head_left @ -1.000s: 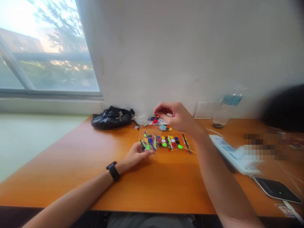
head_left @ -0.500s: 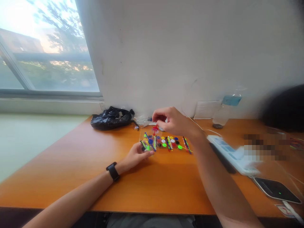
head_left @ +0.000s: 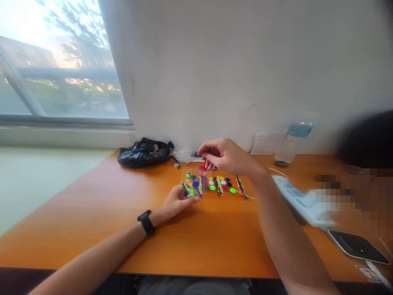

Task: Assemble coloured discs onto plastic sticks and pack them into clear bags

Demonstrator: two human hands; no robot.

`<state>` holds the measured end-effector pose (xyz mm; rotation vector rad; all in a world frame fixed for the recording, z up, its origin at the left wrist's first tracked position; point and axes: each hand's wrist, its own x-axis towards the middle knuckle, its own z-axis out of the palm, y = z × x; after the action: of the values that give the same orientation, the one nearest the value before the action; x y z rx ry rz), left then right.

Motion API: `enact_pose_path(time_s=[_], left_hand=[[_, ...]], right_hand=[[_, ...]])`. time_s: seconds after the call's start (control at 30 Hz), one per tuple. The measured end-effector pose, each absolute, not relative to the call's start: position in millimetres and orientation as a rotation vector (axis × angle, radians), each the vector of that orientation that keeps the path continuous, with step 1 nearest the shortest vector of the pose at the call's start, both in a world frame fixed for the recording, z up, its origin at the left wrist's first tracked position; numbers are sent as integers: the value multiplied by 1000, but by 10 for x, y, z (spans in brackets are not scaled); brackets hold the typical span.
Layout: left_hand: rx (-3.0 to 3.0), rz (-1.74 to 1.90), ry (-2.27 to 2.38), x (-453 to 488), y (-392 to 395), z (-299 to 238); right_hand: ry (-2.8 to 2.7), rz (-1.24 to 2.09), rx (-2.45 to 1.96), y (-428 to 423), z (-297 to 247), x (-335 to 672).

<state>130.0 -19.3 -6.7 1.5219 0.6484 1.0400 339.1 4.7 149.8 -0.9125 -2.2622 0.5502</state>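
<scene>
A clear plastic sheet lies on the orange table, covered with small coloured discs and thin coloured sticks. My left hand, with a black watch on the wrist, rests at the sheet's near left corner, fingers curled on a dark and green piece there. My right hand hovers over the sheet's far edge, its fingertips pinched on a small red piece.
A crumpled black plastic bag lies by the wall, with clear wrappers beside it. At the right are a water bottle, a white power strip, a dark phone and another person's blurred dark head.
My right hand has come down from above the clear wrappers towards the sheet's far edge, carrying the red piece. My left hand has stayed put.
</scene>
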Motion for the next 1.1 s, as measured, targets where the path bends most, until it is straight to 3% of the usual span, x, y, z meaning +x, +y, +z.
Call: enact_pose_path(time_s=[0.27,1.1], left_hand=[[1541,1007,593,1279,-154,-194],[1594,1001,597,1282,-163,-177]], right_hand=[[-2476,453,-875,-5,1493,3344],[-2298,-36,-1076,-83,1537,3299]])
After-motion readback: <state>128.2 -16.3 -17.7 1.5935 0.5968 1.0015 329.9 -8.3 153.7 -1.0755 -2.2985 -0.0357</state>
